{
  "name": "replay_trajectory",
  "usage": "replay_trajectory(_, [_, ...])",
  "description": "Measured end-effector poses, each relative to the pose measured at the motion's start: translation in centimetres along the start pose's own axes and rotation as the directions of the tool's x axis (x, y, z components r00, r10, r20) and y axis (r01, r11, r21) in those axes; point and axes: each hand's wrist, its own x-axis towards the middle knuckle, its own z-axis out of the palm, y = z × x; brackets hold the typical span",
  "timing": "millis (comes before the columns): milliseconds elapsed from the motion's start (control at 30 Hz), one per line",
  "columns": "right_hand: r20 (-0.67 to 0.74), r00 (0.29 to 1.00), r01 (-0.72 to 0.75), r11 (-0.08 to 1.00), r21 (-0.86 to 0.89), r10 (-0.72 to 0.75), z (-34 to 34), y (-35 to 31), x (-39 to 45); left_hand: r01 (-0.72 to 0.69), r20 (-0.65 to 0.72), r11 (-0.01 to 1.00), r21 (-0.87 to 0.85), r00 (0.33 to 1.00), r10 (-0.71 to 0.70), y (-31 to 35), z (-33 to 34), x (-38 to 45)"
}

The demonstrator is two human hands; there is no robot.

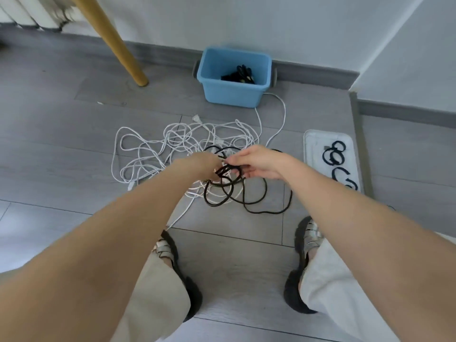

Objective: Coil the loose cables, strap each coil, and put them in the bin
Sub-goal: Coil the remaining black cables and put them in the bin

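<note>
Coiling in hand: left hand (pixel 206 166) and right hand (pixel 257 162) both grip black cable (pixel 246 198) loops above the floor — strapping from the tray (pixel 311 144) likely follows, then the blue bin (pixel 232 93).

Both hands (pixel 204 166) (pixel 259 164) hold black cable (pixel 246 201) loops over white cable (pixel 148 149)

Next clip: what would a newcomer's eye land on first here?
Both hands meet mid-frame over the floor: the left hand grips loops of a black cable, the right hand pinching it alongside. Behind them sprawls a white cable tangle. A blue bin stands by the wall holding something black, and a tray of black straps lies to the right.
</note>
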Motion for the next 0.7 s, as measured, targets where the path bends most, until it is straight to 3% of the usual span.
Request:
replay_trajectory(133, [-0.123, 0.979, 0.13, 0.962, -0.242, -0.163, -0.7, -5.4, -5.6, 0.037, -0.059, 0.992, -0.123, 0.997, -0.045, 2.1, -5.5, -4.7])
replay_trajectory(233, [-0.184, 0.941, 0.193, 0.897, -0.399, -0.284, -1.1, -9.0, -10.4, 0.055, -0.094, 0.951, -0.306, 0.992, -0.087, 3.6, -9.1, -9.0])
replay_trajectory(300, [-0.239, 0.907, 0.215, 0.868, -0.447, -0.348, -1.1, -10.7, -12.9, 0.016, -0.168, 0.892, -0.452, 0.98, -0.103, 4.5, -10.7, -10.9])
replay_trajectory(367, [-0.304, 0.845, 0.281, 0.849, -0.447, -0.44, -0.9, -11.8, -15.8, -0.01, -0.175, 0.735, -0.678, 0.973, -0.148, 5.9, -12.6, -13.1])
replay_trajectory(467, [-0.334, 0.786, 0.352, 0.821, -0.449, -0.52, -0.6, -12.7, -18.0, -0.076, -0.178, 0.708, -0.702, 0.981, -0.071, 6.4, -14.5, -14.9])
replay_trajectory(600, [-0.271, 0.776, 0.412, 0.783, -0.467, -0.57, -0.3, -12.8, -19.4, -0.142, -0.228, 0.72, -0.68, 0.973, -0.023, 6.7, -14.3, -16.6])
replay_trajectory(700, [-0.269, 0.801, 0.417, 0.82, -0.392, -0.535, 0.0, -12.4, -19.9, -0.123, -0.387, 0.853, -0.507, 0.917, -0.098, 6.5, -13.0, -15.5])
